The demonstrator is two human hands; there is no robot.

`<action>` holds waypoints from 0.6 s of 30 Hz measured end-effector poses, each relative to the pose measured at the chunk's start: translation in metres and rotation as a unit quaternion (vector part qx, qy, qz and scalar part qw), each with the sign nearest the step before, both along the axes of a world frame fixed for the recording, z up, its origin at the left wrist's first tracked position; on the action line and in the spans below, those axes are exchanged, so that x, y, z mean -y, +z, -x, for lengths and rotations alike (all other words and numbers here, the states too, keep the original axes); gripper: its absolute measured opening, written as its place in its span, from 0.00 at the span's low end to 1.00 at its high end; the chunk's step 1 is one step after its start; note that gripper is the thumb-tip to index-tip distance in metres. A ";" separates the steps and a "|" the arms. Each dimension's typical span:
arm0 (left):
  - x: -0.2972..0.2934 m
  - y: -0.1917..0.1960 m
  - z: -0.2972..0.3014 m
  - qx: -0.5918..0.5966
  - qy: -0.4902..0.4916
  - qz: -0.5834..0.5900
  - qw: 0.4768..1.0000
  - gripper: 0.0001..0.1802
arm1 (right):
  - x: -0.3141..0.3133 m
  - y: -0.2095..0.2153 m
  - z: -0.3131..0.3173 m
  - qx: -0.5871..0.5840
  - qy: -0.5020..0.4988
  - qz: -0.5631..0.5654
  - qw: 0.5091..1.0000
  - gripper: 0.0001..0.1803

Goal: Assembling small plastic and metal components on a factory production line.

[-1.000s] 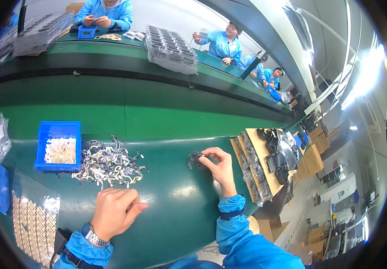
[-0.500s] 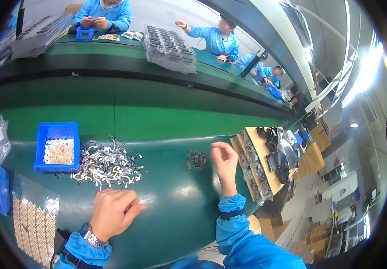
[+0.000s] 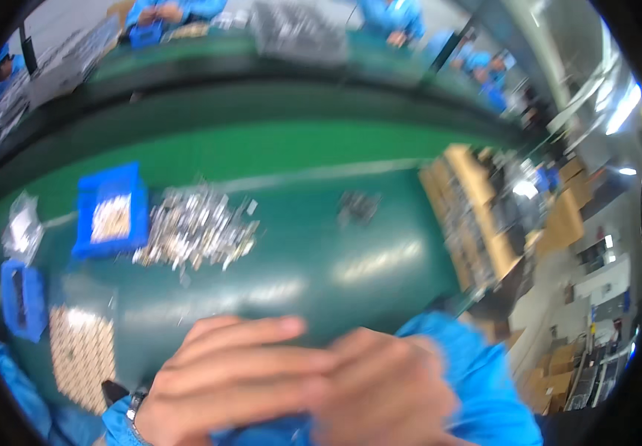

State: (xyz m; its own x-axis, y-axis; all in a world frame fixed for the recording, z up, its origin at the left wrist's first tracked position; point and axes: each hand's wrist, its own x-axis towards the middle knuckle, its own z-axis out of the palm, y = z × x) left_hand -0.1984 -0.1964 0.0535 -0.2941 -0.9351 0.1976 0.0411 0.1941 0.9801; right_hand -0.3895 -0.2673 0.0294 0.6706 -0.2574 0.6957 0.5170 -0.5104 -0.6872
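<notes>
Both my hands are together low in front of me. My left hand (image 3: 235,375) lies across with its fingers stretched out, pointing toward the right. Its fingertips overlap or touch my right hand (image 3: 384,386), which is smeared by motion, so its fingers cannot be made out. No held thing shows in either hand. Beyond them on the green table are a heap of small cables with white connectors (image 3: 198,227) and, farther right, a small pile of black parts (image 3: 358,207).
Left of the heap stands a blue bin (image 3: 143,208) of pale pieces. Nearer are another blue bin (image 3: 35,297) and a bagged sheet of beige pieces (image 3: 83,349). Cardboard layers with black parts (image 3: 477,201) stand at right. Co-workers in blue sit across; another person's sleeve (image 3: 16,386) shows lower left.
My right hand has come back from beside the black pile toward me. My left hand has straightened its fingers and moved right to meet it. The whole view has shifted and tilted.
</notes>
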 end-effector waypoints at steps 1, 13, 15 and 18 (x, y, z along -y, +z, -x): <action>-0.012 0.029 0.004 -0.012 -0.050 -0.116 0.992 0.11 | -0.013 0.032 -0.018 0.189 -0.046 0.067 0.979 0.48; -0.076 0.090 -0.007 -0.041 0.077 -0.516 0.852 0.11 | -0.038 0.044 -0.003 0.176 -0.095 0.016 0.980 0.44; -0.077 0.091 -0.016 -0.032 0.085 -0.490 0.867 0.11 | -0.034 0.050 -0.003 0.177 -0.094 0.007 0.980 0.43; -0.081 0.091 -0.022 -0.056 0.106 -0.385 0.915 0.11 | -0.032 0.066 0.005 0.169 -0.087 0.001 0.982 0.41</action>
State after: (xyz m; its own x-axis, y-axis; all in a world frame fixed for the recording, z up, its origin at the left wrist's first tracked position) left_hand -0.1765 -0.1151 0.1445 -0.1088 -0.8430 -0.5269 0.1909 -0.5379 0.8211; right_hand -0.3949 -0.2355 0.0959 0.3475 -0.3452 0.8718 0.6206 -0.6123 -0.4898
